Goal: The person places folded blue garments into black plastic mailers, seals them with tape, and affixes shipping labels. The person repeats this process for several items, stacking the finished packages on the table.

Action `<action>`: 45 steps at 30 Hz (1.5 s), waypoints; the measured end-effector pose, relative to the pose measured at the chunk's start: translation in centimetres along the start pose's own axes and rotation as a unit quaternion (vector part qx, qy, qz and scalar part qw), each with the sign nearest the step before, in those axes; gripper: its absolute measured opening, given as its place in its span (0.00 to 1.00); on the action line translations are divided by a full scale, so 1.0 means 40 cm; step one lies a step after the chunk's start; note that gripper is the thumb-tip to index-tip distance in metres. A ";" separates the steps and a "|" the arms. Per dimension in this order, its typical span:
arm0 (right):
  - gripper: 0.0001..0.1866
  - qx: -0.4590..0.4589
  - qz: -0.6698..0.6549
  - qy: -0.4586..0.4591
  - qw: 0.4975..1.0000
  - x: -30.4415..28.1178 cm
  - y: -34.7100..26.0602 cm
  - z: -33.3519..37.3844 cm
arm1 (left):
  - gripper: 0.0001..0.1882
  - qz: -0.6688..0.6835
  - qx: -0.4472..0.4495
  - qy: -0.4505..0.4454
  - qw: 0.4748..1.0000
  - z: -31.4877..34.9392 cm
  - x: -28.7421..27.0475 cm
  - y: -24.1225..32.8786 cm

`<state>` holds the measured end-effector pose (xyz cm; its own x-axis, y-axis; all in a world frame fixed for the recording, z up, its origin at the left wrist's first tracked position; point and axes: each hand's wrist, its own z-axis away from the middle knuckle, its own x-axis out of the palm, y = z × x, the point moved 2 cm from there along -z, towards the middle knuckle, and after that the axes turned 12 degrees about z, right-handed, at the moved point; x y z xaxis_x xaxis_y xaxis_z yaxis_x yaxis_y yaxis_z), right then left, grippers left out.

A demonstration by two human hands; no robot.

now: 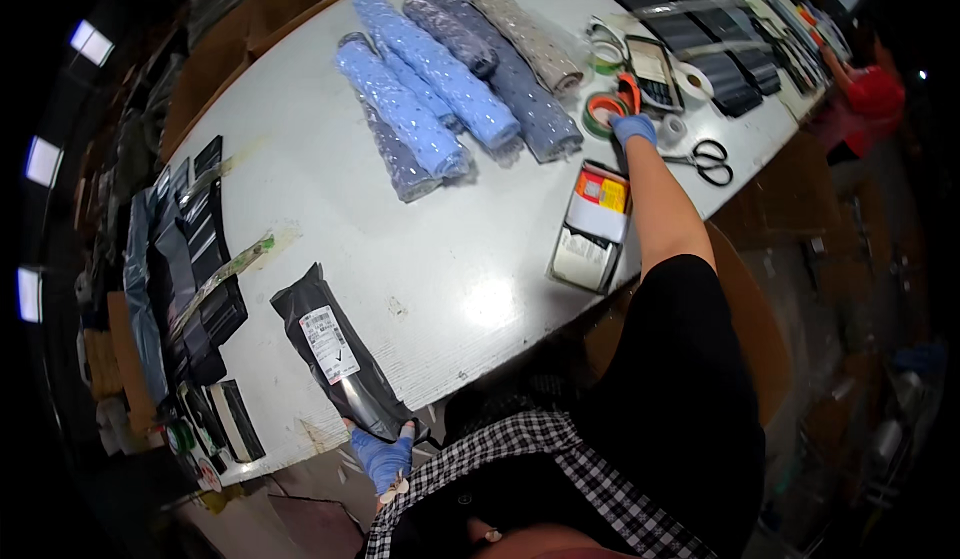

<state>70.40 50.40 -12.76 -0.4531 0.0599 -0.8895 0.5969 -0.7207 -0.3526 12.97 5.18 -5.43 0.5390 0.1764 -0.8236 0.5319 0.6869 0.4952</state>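
Note:
A black plastic mailing parcel (pixel 365 379) with a white label lies slantwise at the table's near left edge. My left hand (pixel 382 457), in a blue glove, grips its near end, with the thumb and fingers around the corners. On the right, my gloved right hand (pixel 634 131) reaches across the table to an orange tape dispenser (pixel 628 91) and appears closed on its near part; the fingertips are partly hidden. Beside that hand are a roll of tape with an orange core (pixel 603 111) and black-handled scissors (pixel 712 164).
Several plastic-wrapped fabric rolls (pixel 430 89), blue, grey and beige, lie at the far middle. A tin box (pixel 590 229) holds labels and cards. Black mailing bags (pixel 205 249) are stacked at left, more bags (pixel 690 19) at far right. A person in red (pixel 870 104) stands beyond.

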 end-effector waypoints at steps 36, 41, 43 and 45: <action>0.32 -0.736 -0.099 -0.054 0.667 0.179 0.197 1.544 | 0.03 0.516 0.074 -0.173 0.835 0.078 -0.170 -0.216; 0.33 -0.733 -0.028 -0.096 0.672 0.153 0.183 1.467 | 0.02 0.496 0.091 -0.052 0.862 0.042 -0.155 -0.205; 0.32 -0.724 0.018 -0.097 0.683 0.166 0.182 1.426 | 0.03 0.509 0.061 0.010 0.858 -0.011 -0.160 -0.222; 0.31 -0.705 0.017 -0.095 0.703 0.160 0.183 1.365 | 0.04 0.452 0.062 0.022 0.890 -0.071 -0.200 -0.278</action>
<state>35.73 7.78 -5.15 -0.4221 -0.1316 -0.8970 0.6121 0.6885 -0.3890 0.89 -1.88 -5.13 0.7583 0.6466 -0.0827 -0.0357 0.1678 0.9852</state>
